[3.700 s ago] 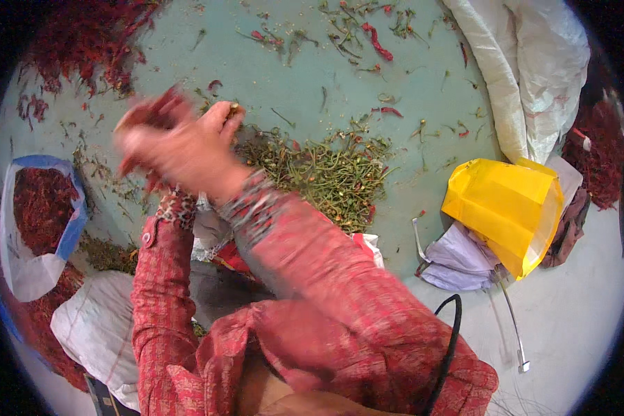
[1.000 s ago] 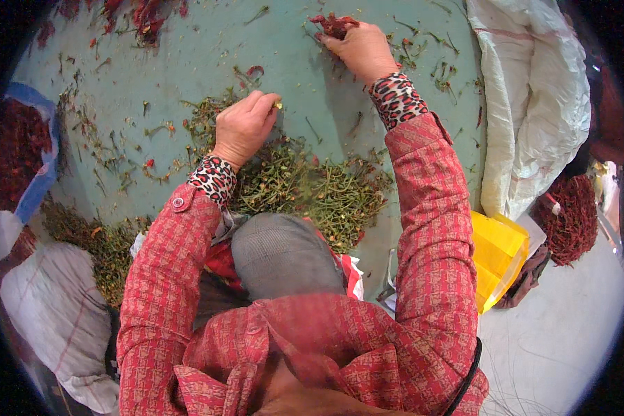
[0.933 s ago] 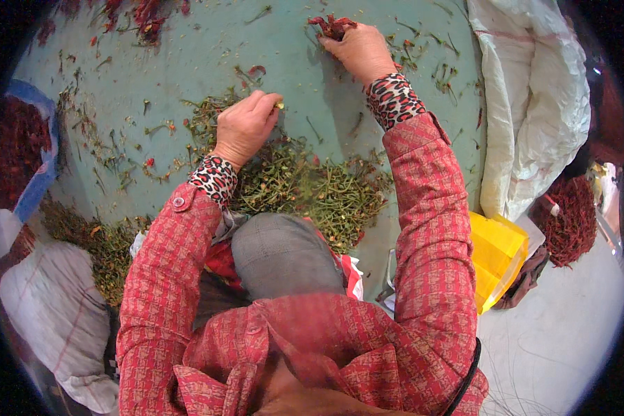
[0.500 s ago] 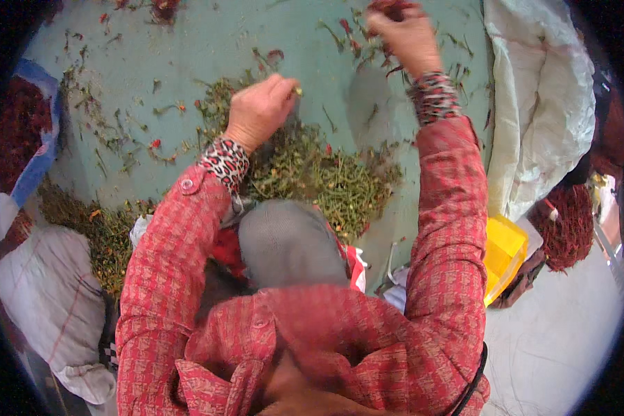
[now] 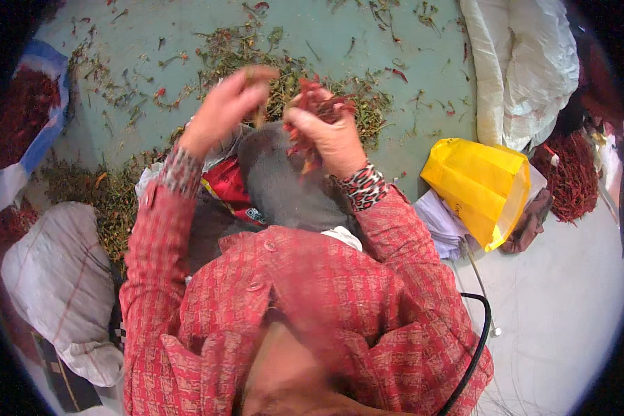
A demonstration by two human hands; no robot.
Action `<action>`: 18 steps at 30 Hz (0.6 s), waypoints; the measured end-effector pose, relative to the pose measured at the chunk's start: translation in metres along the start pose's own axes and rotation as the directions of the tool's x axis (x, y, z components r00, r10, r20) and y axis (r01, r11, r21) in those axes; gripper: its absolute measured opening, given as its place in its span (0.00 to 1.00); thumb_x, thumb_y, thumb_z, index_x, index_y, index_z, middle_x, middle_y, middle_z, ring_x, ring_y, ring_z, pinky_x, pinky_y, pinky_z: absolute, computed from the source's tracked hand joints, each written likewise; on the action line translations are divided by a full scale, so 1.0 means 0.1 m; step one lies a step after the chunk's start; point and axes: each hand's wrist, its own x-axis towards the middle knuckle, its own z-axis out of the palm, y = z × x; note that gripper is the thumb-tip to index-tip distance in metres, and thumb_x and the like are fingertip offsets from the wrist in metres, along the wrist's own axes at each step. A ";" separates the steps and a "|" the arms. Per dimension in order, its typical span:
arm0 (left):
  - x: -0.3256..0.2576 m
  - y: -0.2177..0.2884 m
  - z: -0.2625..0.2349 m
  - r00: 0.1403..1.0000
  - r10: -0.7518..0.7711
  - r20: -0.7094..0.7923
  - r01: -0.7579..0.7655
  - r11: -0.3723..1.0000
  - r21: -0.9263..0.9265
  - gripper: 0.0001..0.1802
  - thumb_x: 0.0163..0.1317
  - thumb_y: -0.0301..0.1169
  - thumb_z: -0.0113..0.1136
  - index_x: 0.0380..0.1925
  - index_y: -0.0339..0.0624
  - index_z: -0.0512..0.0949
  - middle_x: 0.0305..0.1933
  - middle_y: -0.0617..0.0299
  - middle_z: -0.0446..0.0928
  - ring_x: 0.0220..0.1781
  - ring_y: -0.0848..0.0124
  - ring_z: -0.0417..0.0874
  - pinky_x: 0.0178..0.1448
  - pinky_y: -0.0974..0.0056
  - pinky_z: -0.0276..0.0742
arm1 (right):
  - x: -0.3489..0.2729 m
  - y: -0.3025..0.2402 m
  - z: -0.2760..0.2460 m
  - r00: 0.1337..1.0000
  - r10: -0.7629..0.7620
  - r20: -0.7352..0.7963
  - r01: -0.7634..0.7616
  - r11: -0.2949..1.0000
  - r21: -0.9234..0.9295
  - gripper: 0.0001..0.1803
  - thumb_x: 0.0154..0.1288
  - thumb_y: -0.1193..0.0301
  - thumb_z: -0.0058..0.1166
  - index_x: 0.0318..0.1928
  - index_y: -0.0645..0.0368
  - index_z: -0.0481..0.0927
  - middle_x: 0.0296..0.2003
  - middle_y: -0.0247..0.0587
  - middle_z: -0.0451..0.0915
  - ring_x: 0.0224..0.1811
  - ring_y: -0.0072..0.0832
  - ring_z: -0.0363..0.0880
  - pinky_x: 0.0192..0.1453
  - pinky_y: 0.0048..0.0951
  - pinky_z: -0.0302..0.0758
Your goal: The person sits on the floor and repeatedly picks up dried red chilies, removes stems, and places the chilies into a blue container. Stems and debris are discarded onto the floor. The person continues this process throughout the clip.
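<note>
My right hand (image 5: 338,142) is closed around a bunch of dried red chillies (image 5: 326,105), held above my grey-covered knee. Some chillies stick out past the fingers and others hang below the palm. To its left, my left hand (image 5: 222,111) is raised near the bunch but apart from it. Its fingers are bent and smeared by motion, so whether they pinch anything does not show. A heap of green stems and chilli scraps (image 5: 367,114) lies just beyond both hands on the grey-green surface (image 5: 326,28).
At left are a blue-edged sack of red chillies (image 5: 24,111), more stem scraps (image 5: 111,201) and a full whitish sack (image 5: 59,277). A yellow bag (image 5: 471,180), white sheeting (image 5: 527,69) and a red chilli bundle (image 5: 568,173) lie at right. A black cable (image 5: 480,353) runs beside my right arm.
My right hand has come back from the far right to above my knee with the chilli bunch. My left hand has shifted slightly left, and the view has tilted.
</note>
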 end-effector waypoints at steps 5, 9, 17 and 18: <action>-0.97 -0.07 0.28 0.986 -0.115 -0.118 0.061 0.920 -0.386 0.15 0.64 0.29 0.50 0.50 0.38 0.71 0.35 0.68 0.74 0.36 0.82 0.74 0.40 0.74 0.73 | -0.24 0.22 0.25 0.966 0.013 0.259 -0.018 1.000 0.018 0.10 0.57 0.74 0.57 0.40 0.60 0.77 0.34 0.26 0.77 0.35 0.15 0.73 0.39 0.21 0.72; -1.21 0.02 0.37 0.968 -0.077 -0.238 -0.005 0.944 -0.330 0.12 0.63 0.28 0.50 0.46 0.37 0.73 0.38 0.67 0.75 0.39 0.81 0.75 0.42 0.74 0.73 | -0.39 0.30 0.32 0.952 0.012 0.306 0.023 0.994 -0.110 0.08 0.57 0.74 0.56 0.39 0.59 0.77 0.31 0.26 0.77 0.33 0.15 0.73 0.37 0.19 0.71; -1.49 -0.04 0.55 0.861 0.358 -0.361 -0.222 0.904 0.366 0.05 0.60 0.25 0.52 0.36 0.39 0.76 0.34 0.61 0.76 0.35 0.73 0.77 0.41 0.69 0.74 | -0.69 0.31 0.35 0.957 -0.009 0.289 0.097 0.952 -0.292 0.06 0.57 0.76 0.53 0.37 0.58 0.75 0.31 0.26 0.75 0.33 0.14 0.70 0.36 0.19 0.69; -1.46 -0.10 0.61 0.751 0.610 -0.252 -0.421 0.736 0.530 0.06 0.53 0.23 0.55 0.33 0.40 0.76 0.31 0.58 0.75 0.33 0.65 0.78 0.38 0.66 0.75 | -0.65 0.39 0.31 0.970 -0.037 0.240 0.099 0.964 -0.248 0.06 0.57 0.76 0.53 0.37 0.59 0.75 0.31 0.26 0.75 0.32 0.13 0.70 0.35 0.19 0.69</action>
